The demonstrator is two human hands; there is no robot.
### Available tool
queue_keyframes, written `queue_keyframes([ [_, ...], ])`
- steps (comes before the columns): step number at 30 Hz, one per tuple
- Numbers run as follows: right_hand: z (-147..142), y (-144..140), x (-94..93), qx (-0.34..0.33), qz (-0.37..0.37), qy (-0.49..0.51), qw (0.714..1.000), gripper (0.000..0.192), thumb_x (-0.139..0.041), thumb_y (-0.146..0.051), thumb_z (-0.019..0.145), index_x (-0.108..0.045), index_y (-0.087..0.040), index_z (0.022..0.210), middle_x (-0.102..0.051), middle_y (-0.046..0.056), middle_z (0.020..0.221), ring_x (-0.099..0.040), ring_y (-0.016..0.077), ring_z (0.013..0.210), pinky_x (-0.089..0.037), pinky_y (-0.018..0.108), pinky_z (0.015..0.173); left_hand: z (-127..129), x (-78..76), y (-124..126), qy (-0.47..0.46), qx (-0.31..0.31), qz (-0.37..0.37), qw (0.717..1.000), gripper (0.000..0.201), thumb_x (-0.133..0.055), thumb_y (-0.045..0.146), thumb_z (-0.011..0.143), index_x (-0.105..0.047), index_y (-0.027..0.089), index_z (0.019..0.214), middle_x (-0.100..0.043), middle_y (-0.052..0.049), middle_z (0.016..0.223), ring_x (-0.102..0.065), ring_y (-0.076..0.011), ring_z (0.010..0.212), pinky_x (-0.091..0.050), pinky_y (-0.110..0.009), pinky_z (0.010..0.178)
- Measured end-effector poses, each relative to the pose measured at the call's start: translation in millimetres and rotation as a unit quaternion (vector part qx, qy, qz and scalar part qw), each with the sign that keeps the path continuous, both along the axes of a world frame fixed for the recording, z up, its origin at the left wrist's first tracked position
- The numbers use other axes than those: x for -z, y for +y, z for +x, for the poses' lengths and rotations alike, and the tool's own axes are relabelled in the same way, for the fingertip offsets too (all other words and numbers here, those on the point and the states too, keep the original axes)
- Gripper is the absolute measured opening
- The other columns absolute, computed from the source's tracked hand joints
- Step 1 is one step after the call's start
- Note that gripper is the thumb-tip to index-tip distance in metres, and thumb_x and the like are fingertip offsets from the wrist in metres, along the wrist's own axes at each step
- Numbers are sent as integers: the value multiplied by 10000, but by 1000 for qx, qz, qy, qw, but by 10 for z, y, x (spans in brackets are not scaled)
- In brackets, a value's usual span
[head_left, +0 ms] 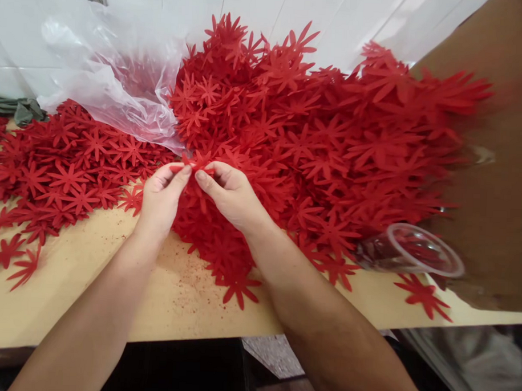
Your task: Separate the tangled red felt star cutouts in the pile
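My left hand (pixel 161 199) is closed in a pinch, thumb against forefinger, with a bit of red between them. Close beside it, my right hand (pixel 232 195) also pinches a red flower-shaped cutout (pixel 203 161), its petals spreading behind the fingertips. Whether both hands grip the same cutout I cannot tell, as it blends into the red behind. Around and under the hands rises a large heap of red flower-shaped cutouts (pixel 305 146). Another, lower pile of red cutouts (pixel 69 171) spreads to the left.
A clear plastic bag (pixel 131 94) stands behind the left pile. At the right, a clear plastic cup (pixel 426 250) lies tilted against a brown cardboard piece (pixel 499 226). Loose cutouts and red crumbs lie on the pale table (pixel 188 313). White wall panels (pixel 335 21) close off the back.
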State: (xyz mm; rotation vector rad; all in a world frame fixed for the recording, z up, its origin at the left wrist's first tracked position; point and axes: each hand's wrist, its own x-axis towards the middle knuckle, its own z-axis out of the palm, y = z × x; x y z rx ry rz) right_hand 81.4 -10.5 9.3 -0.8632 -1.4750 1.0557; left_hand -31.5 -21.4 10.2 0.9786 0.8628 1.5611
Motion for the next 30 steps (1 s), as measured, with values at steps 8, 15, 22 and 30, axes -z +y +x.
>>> queue_keyframes([
  [8,94,38,-6,-21,-22,2,1000,427,-714,-542,572,-535,-175,698,-532,-35,656,-459,64,591,-411,232,588,-100,-33,62,-55,-49,-80,994,111,-633,252,696,-533,204,704,-567,73,583,-572,-64,588,-425,-170,560],
  [15,132,69,-5,47,-32,18,998,458,-682,-602,566,-534,-174,634,-458,-57,544,-374,43,494,-320,212,482,-118,-65,50,-59,-45,-103,992,123,-637,212,660,-550,198,747,-619,63,653,-571,-56,579,-406,-164,531],
  [22,190,119,22,108,-10,28,994,454,-582,-613,685,-418,-203,579,-352,-62,495,-324,55,453,-266,217,425,-214,-48,107,-71,-82,-94,990,159,-618,215,639,-534,211,774,-595,82,616,-540,-29,530,-373,-155,518],
  [30,203,110,-11,89,-6,41,995,460,-682,-599,579,-463,-200,647,-413,-67,536,-355,46,473,-289,212,459,-114,-57,59,-49,-36,-69,996,163,-661,157,613,-583,191,752,-612,70,668,-514,-32,556,-376,-157,528],
])
